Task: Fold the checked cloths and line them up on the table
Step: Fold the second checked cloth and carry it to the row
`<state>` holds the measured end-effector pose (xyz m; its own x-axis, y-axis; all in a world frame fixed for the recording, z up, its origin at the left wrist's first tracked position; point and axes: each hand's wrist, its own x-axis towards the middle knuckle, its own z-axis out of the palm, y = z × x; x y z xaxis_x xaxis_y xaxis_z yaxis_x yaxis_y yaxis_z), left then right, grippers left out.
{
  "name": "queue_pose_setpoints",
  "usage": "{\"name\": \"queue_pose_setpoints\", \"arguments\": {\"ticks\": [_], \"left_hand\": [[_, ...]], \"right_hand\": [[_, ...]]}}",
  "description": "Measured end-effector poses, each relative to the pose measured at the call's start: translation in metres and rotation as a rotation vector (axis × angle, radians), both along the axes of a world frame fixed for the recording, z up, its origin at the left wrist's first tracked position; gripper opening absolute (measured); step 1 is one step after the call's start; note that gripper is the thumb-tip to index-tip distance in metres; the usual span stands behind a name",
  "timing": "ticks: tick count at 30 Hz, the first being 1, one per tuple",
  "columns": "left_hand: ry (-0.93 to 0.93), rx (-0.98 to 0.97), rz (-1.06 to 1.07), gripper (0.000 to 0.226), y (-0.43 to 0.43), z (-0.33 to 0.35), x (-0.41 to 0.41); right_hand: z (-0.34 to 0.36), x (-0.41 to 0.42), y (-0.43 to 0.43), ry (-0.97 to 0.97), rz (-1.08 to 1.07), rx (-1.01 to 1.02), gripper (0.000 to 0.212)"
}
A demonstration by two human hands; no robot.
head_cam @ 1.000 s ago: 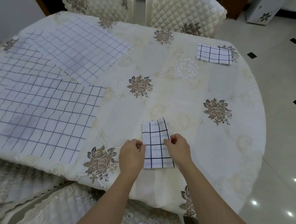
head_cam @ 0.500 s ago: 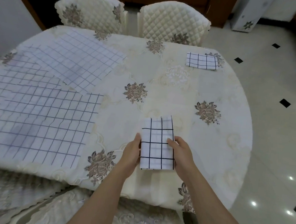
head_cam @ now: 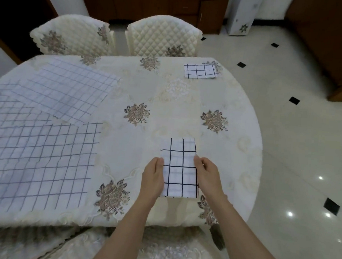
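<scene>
Pinching the folded checked cloth (head_cam: 178, 170) by its long sides, we grip it with left hand (head_cam: 153, 177) and right hand (head_cam: 208, 176) at the table's (head_cam: 167, 113) near edge.

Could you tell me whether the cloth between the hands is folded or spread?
Folded: the cloth is a narrow rectangle, far smaller than the spread cloth to its left.

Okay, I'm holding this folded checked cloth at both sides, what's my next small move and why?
Probably carry the folded cloth forward and right and set it down in line with the other folded cloth lying far right. Your left hand and right hand grip its sides, it looks fully folded, and unfolded cloths wait on the left.
</scene>
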<state>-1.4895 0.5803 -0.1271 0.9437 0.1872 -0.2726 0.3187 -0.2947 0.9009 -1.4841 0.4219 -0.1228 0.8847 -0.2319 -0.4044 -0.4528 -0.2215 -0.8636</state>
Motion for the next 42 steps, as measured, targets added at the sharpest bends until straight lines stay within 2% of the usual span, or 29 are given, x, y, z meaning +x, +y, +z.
{"name": "queue_pose_setpoints", "arguments": {"ticks": [4, 10, 14, 17, 24, 34, 42], "left_hand": [[-0.013, -0.004, -0.039, 0.037, -0.012, 0.007, -0.007], [-0.040, 0.035, -0.148, 0.042, -0.033, 0.011, -0.008], [-0.115, 0.133, -0.308, 0.041, -0.059, 0.010, -0.007], [-0.115, 0.152, -0.431, 0.041, -0.090, 0.006, -0.011], [-0.188, 0.122, -0.637, 0.041, -0.169, 0.015, -0.027], [-0.153, 0.119, -0.752, 0.039, -0.328, 0.011, -0.030], [-0.154, 0.140, -0.714, 0.038, -0.493, 0.015, -0.022]], "right_hand": [[-0.001, -0.012, -0.006, 0.001, -0.061, 0.058, 0.056], [0.005, -0.036, -0.021, -0.055, -0.178, -0.028, 0.044], [0.009, -0.060, -0.041, -0.078, -0.257, -0.157, 0.041], [0.010, -0.082, -0.062, -0.087, -0.395, -0.240, 0.041], [0.014, -0.115, -0.126, -0.075, -0.654, -0.240, 0.039], [0.009, -0.133, -0.268, -0.083, -0.858, -0.135, 0.045], [0.006, -0.122, -0.438, -0.066, -0.836, -0.092, 0.041]]}}
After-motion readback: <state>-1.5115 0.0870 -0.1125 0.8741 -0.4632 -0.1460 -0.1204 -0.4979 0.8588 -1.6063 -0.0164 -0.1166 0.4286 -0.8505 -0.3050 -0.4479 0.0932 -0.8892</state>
